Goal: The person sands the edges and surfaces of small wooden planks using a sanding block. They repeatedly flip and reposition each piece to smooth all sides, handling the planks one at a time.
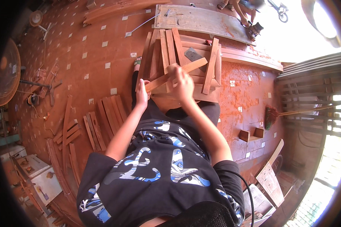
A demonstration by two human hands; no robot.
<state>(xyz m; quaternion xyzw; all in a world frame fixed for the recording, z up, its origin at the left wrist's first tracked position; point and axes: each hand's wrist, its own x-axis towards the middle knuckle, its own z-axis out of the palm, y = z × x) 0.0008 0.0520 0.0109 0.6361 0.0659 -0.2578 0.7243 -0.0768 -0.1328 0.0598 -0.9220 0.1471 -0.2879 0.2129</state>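
Observation:
A short reddish wooden strip (196,65) slants across my lap, its far end up to the right. My left hand (141,95) is closed round its lower left end. My right hand (182,86) lies over the strip's middle with its fingers bent round it, slightly blurred; whatever is under those fingers is hidden. Beneath is a low wooden support (198,82) bearing several more strips. One loose strip (211,67) lies on its right side. A dark grey flat piece (193,54) rests just beyond the strip I hold.
Several wooden strips (110,109) lie on the tiled floor at left. A long plank (201,20) stands ahead, with a co-worker's hands (247,22) at its right end. Shavings (238,83), a broom (271,117) and a small wooden bracket (251,135) are at right; a fan (9,72) stands left.

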